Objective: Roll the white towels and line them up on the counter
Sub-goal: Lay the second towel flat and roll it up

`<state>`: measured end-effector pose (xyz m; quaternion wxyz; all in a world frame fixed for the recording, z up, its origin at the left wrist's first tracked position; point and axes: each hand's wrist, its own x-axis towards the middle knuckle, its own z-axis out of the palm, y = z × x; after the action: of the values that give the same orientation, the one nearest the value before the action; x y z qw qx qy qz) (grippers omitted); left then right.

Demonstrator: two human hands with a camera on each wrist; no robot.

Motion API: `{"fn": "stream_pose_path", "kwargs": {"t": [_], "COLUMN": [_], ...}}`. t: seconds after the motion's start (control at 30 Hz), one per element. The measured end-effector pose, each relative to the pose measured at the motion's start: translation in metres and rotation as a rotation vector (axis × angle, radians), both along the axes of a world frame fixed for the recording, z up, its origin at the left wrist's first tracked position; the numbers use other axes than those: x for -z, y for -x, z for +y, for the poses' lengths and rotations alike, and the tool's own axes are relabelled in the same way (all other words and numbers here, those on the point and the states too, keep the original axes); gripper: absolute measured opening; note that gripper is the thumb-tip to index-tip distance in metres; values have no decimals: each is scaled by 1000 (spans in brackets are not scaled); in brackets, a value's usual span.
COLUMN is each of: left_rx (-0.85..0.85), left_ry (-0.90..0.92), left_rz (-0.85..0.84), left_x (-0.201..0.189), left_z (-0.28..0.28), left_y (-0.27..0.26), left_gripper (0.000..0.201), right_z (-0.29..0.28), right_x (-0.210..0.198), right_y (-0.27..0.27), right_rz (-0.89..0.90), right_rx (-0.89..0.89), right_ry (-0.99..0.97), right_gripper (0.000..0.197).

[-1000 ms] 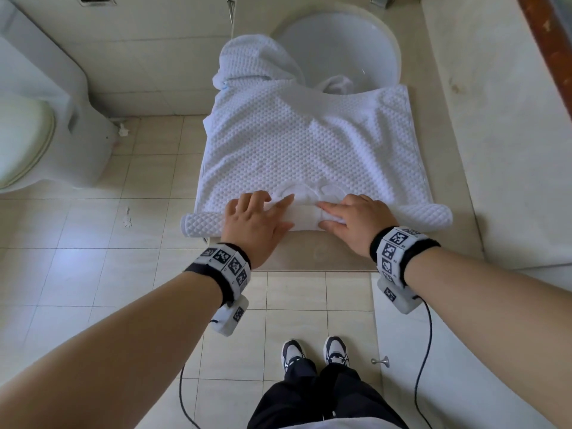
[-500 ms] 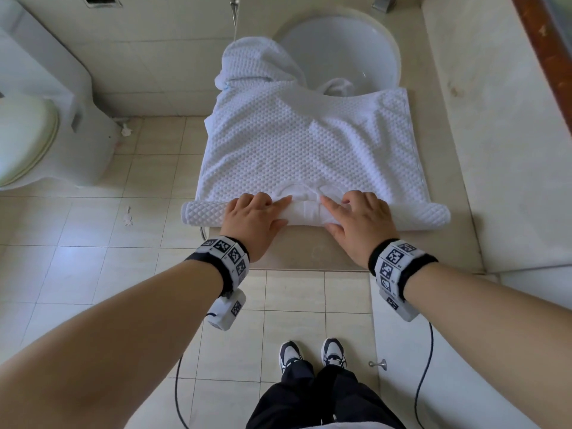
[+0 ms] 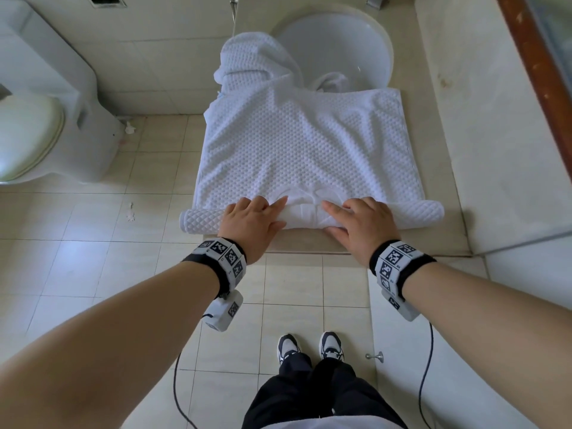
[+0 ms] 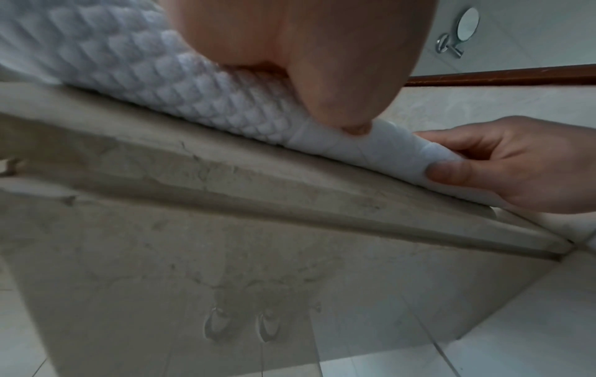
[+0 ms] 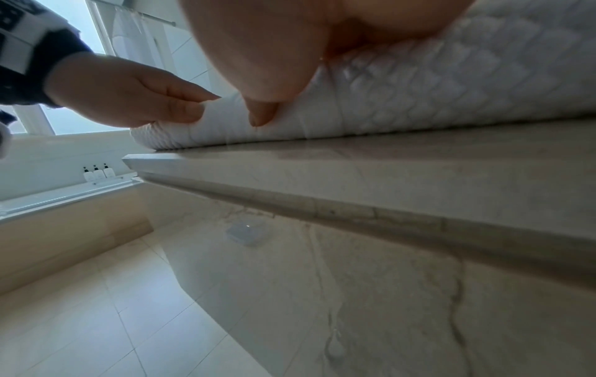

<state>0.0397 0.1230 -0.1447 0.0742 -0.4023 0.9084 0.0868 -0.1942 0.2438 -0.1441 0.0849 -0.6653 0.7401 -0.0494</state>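
Observation:
A white waffle towel lies spread on the beige counter, its far end hanging into the sink. Its near end is wound into a roll parallel to the counter's front edge. My left hand and right hand sit side by side on the roll's smooth middle band. Fingers curl over the top and thumbs press the near side. The left wrist view shows my thumb on the roll. In the right wrist view the roll is pinched too. A second white towel is heaped at the back left.
A toilet stands to the left on the tiled floor. A raised stone ledge borders the counter on the right. My shoes and a door stop are below. Small bottles stand on a far shelf.
Both hands have rolled the towel a little farther away from the counter's front edge. The right hand's fingers have come further over the roll.

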Motion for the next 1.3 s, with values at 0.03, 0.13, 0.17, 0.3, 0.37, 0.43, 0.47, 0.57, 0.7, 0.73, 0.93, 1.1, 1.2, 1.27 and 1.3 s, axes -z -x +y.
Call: {"fn": "stream_pose_path", "kwargs": {"t": [0.03,0.13,0.17,0.3,0.37,0.43,0.47,0.57,0.7,0.73,0.93,1.1,1.2,1.27,1.3], "left_rx": [-1,-14,-19,-36,-46,-56,-58,-48,-60,-63,-80,-103,-101,-89,-84], "left_ry": [-5,-30,-41,-89,-99,-109,-117,-129,-134,-133,-77,-136,-212,-248,-261], "left_rz": [-1,-2,-2,-5,-4,-2,-3,-11,2,6,22,-38,-87,-117,-128], "left_x": [0,-3,-4,-8,-9,-11,-11,-12,-7,-5,-2,-6,-8,-10,-10], "left_z": [6,24,29,41,43,42,41,36,28,26,9,-3,-14,-19,-22], "left_y": [-1,-5,-6,-7,-6,-5,-4,-2,1,2,9,17,23,25,26], "left_gripper": [55,55,55,54,54,53,52,52,54,55,58,62,64,66,66], "right_z": [5,17,20,29,30,27,24,14,2,1,-8,-16,-21,-18,-15], "right_x": [-1,-4,-5,-8,-9,-8,-8,-8,-8,-6,-1,-3,-7,-13,-15], "right_y": [0,2,3,5,7,10,11,16,22,22,22,25,25,19,14], "right_rz": [0,1,2,11,5,0,-8,-37,-77,-83,-87,-72,-46,-8,1], "right_rx": [-8,-32,-41,-69,-78,-86,-89,-106,-115,-106,-38,9,35,50,48], "right_ry": [-13,-58,-80,-145,-160,-177,-189,-240,-271,-264,-216,-281,-300,-220,-164], "right_gripper": [55,56,56,57,57,57,57,60,61,59,54,63,66,64,61]}}
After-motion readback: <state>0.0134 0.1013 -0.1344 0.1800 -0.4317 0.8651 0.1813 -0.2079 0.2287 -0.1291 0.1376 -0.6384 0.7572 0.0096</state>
